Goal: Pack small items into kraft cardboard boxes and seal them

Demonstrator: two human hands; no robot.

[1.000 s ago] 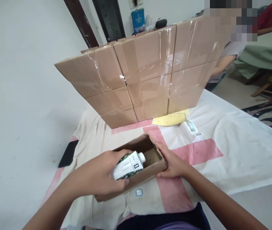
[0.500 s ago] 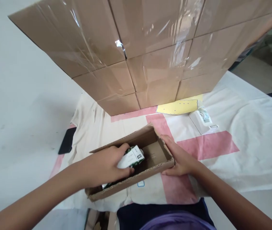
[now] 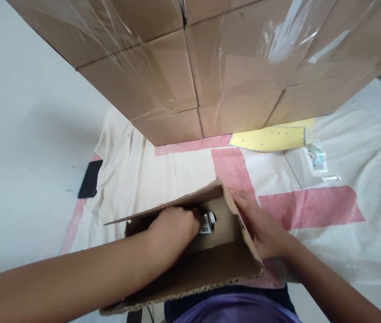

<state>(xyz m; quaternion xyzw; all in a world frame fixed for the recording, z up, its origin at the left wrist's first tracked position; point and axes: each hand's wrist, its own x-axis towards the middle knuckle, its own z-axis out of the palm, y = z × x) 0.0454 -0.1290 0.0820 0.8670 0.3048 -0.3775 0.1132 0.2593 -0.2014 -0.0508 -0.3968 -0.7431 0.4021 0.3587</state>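
Observation:
A long open cardboard box (image 3: 224, 264) is tilted so that its inside faces me. My left hand (image 3: 177, 226) reaches down into it, fingers closed around a small white carton (image 3: 206, 225) with dark print. Only the carton's end shows past my fingers, with a white cap-like piece; my hand hides the remainder. My right hand (image 3: 261, 224) grips the box's right end from outside, its fingers along the upper edge.
A large block of taped cardboard boxes (image 3: 237, 76) stands behind, against the cloth-covered table (image 3: 190, 172) with pink stripes. At its foot lies a yellow paper cutout (image 3: 271, 138), beside a white device (image 3: 308, 163). A black phone-like object (image 3: 90, 179) lies left by the wall.
The box has tipped further toward me. My left hand has shifted right and deeper inside, now covering most of the carton. My right hand still holds the right end.

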